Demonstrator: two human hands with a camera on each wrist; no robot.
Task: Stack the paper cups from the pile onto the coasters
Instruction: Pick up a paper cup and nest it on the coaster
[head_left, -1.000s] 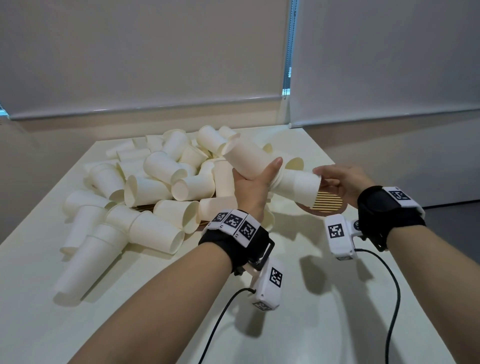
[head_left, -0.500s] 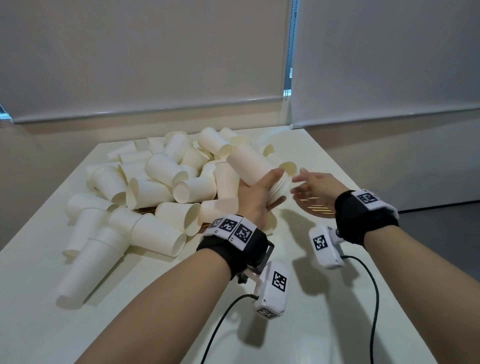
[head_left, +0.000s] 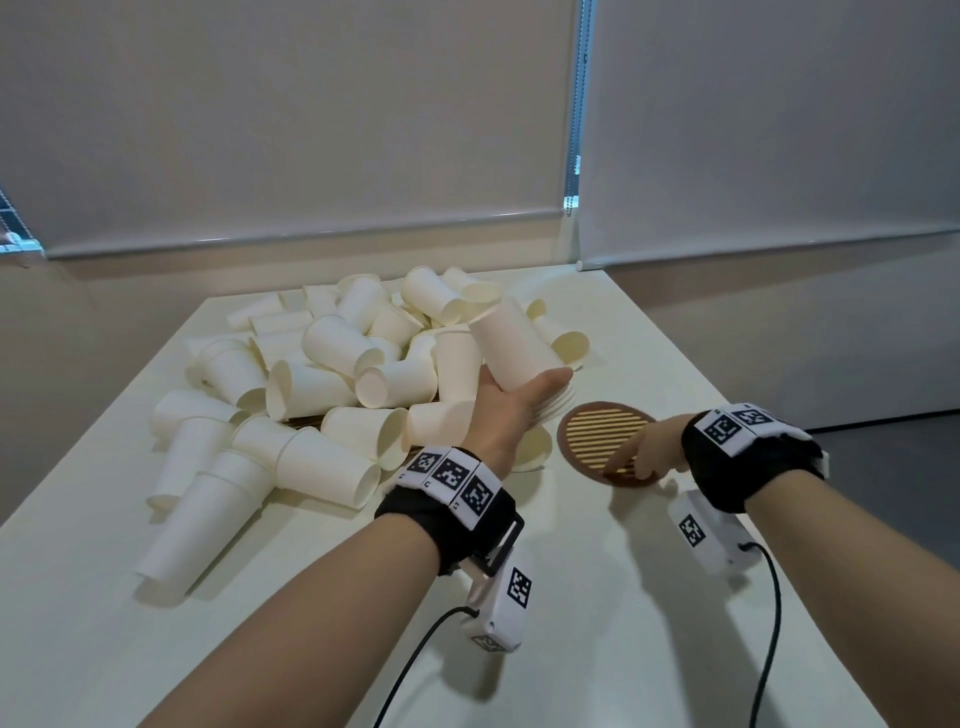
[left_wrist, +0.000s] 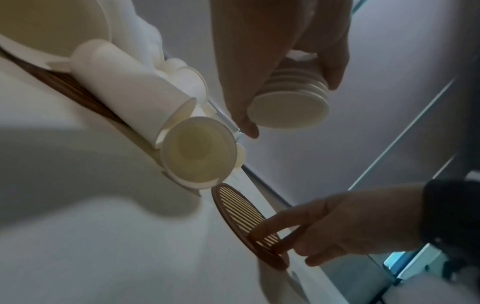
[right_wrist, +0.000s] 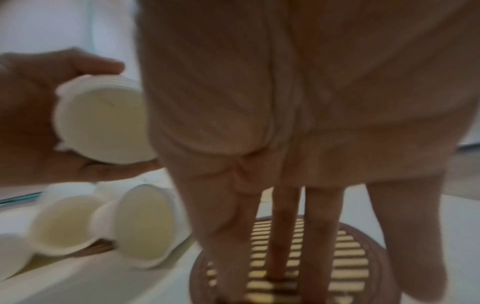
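Observation:
My left hand (head_left: 522, 397) grips a nested stack of white paper cups (head_left: 511, 345), tilted, with its open end low and to the right, above the table. The left wrist view shows the stack's (left_wrist: 288, 109) several rims between thumb and fingers. A round brown slatted coaster (head_left: 597, 434) lies on the table just right of that hand. My right hand (head_left: 647, 454) rests on the coaster's near edge with straight fingers (right_wrist: 283, 236) and holds nothing. The pile of loose cups (head_left: 332, 374) covers the table's left and middle.
The brown edge of a second coaster (head_left: 306, 420) peeks out under the pile. Nested cups (head_left: 197, 499) lie at the pile's near left. Beyond my right arm runs the table's right edge (head_left: 737, 426), and blinds and a wall stand behind.
One second ago my right hand held a cup at the stack's mouth. It let go, came down and now touches the coaster. My left hand keeps the stack, slightly raised.

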